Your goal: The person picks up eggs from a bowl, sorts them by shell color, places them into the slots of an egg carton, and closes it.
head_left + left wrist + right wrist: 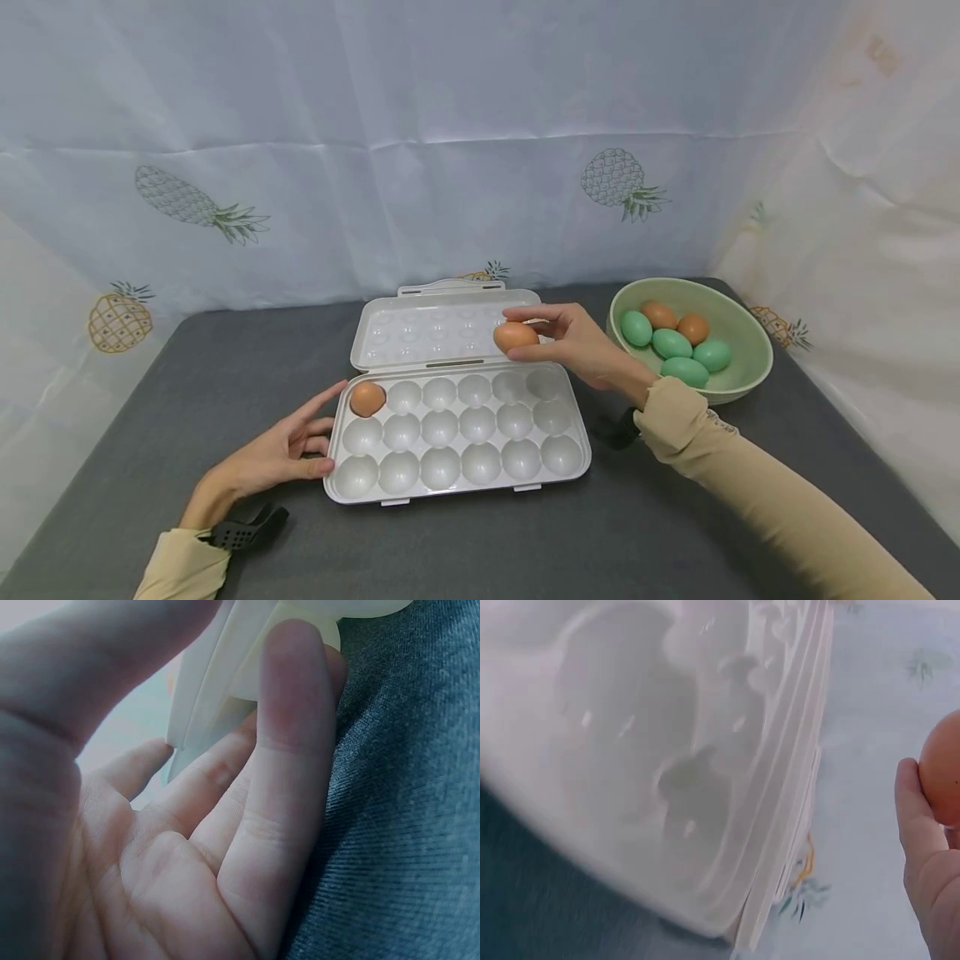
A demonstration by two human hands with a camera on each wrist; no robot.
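Observation:
A white egg tray (457,483) lies open on the table, with several rows of round hollows. One brown egg (367,399) sits in its far left hollow. My left hand (273,450) holds the tray's left side; the thumb is at the rim, the index finger reaches toward the back corner and other fingers go under the edge in the left wrist view. Above the hinge side, my right hand (573,342) pinches another brown egg (515,337) between thumb and fingers. Only part of this egg shows at the right border of the right wrist view.
Right of the tray stands a pale green bowl (738,379) with several green eggs (686,372) and two brown eggs (693,328). The tray's lid (367,342) leans back behind it. A pineapple-print curtain (450,192) hangs along the dark table's (480,550) far edge.

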